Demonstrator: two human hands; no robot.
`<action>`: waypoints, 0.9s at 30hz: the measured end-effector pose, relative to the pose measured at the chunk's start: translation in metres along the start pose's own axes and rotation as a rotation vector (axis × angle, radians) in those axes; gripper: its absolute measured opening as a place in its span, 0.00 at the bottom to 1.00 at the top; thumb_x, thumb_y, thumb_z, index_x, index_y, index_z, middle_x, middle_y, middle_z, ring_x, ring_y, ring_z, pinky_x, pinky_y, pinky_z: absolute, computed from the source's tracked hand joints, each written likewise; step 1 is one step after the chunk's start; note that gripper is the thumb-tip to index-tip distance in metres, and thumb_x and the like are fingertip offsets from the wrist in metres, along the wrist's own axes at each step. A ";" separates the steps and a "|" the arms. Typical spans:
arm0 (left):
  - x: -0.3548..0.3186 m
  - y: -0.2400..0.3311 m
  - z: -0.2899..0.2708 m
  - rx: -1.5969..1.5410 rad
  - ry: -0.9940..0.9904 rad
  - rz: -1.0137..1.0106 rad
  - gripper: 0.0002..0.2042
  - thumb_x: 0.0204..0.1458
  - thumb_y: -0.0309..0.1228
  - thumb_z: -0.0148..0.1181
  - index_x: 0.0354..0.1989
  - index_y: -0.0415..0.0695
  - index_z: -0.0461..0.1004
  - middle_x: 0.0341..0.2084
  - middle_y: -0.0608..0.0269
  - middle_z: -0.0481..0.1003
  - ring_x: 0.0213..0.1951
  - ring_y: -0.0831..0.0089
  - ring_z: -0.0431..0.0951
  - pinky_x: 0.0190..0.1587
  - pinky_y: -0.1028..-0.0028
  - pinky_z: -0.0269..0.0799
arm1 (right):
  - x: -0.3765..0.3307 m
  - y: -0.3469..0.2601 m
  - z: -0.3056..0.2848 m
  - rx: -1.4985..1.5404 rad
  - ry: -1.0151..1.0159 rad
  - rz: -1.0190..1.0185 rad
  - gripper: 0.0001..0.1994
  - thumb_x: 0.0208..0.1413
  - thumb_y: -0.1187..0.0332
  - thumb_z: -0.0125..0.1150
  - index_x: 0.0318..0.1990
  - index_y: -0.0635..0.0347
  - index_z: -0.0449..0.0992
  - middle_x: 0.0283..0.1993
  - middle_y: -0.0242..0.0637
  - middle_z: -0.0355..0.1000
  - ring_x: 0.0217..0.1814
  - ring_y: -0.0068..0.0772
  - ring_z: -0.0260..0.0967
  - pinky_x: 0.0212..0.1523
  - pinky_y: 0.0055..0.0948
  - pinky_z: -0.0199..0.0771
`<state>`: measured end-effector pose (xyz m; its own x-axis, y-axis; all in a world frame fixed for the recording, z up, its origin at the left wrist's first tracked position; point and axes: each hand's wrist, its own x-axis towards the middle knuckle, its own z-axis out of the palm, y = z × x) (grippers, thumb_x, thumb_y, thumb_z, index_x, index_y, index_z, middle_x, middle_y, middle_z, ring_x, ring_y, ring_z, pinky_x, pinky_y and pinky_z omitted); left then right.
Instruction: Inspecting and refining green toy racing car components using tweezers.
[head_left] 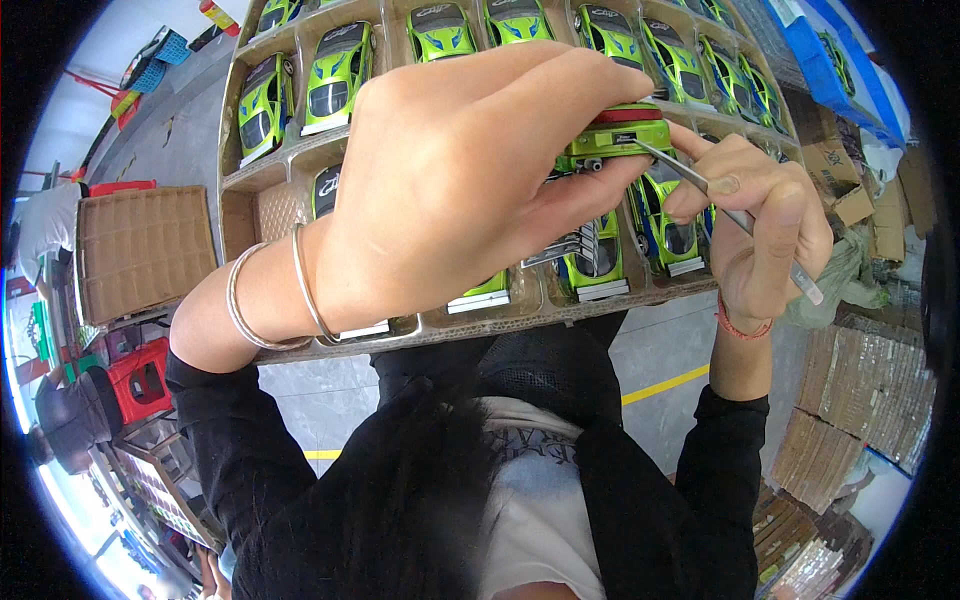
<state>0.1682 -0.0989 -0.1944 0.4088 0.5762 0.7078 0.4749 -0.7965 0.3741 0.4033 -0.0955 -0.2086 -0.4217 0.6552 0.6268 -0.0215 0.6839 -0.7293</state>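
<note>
My left hand is closed around a small green toy car, its rear end with a red strip and a small dark plate turned towards my right. Pinched in the fingers of my right hand are metal tweezers, their tip touching or very near that plate. Beneath both hands lies a divided tray with rows of matching green toy cars, dark-topped with blue markings. A piece with black and silver stripes shows below my left hand, partly covered. My left palm and its fingertips are hidden.
To the left stands a brown compartment tray, near a red plastic stool. A blue crate is at the far right, with an open cardboard box and stacked cardboard nearer. Another person is at the left edge.
</note>
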 end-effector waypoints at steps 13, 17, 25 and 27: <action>0.000 0.003 0.001 -0.058 -0.022 -0.018 0.18 0.43 0.20 0.74 0.44 0.36 0.77 0.38 0.61 0.81 0.38 0.76 0.82 0.40 0.78 0.78 | 0.001 -0.001 -0.002 -0.032 -0.026 -0.018 0.21 0.72 0.58 0.36 0.36 0.65 0.71 0.27 0.50 0.72 0.29 0.37 0.70 0.58 0.63 0.67; 0.001 0.005 -0.004 -0.001 -0.058 0.026 0.16 0.42 0.20 0.74 0.40 0.35 0.76 0.35 0.60 0.80 0.39 0.75 0.82 0.42 0.76 0.79 | 0.003 -0.003 -0.001 -0.011 -0.012 -0.006 0.21 0.72 0.59 0.36 0.36 0.66 0.71 0.27 0.50 0.72 0.29 0.37 0.69 0.58 0.64 0.67; -0.002 -0.006 0.004 -0.001 0.010 0.204 0.15 0.37 0.18 0.75 0.35 0.35 0.77 0.32 0.55 0.81 0.37 0.63 0.84 0.38 0.73 0.80 | 0.001 -0.004 -0.004 -0.015 -0.023 0.003 0.21 0.72 0.58 0.37 0.36 0.67 0.72 0.27 0.49 0.73 0.29 0.38 0.70 0.56 0.65 0.68; -0.003 -0.007 0.003 -0.012 0.012 0.204 0.15 0.36 0.18 0.75 0.35 0.35 0.77 0.32 0.53 0.81 0.37 0.62 0.84 0.37 0.73 0.80 | 0.002 -0.004 -0.004 -0.025 -0.032 0.003 0.21 0.72 0.58 0.37 0.36 0.66 0.72 0.27 0.49 0.73 0.29 0.38 0.70 0.56 0.66 0.67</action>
<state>0.1662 -0.0947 -0.2014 0.4860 0.4005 0.7768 0.3738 -0.8987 0.2294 0.4058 -0.0957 -0.2030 -0.4501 0.6473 0.6151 0.0024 0.6897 -0.7241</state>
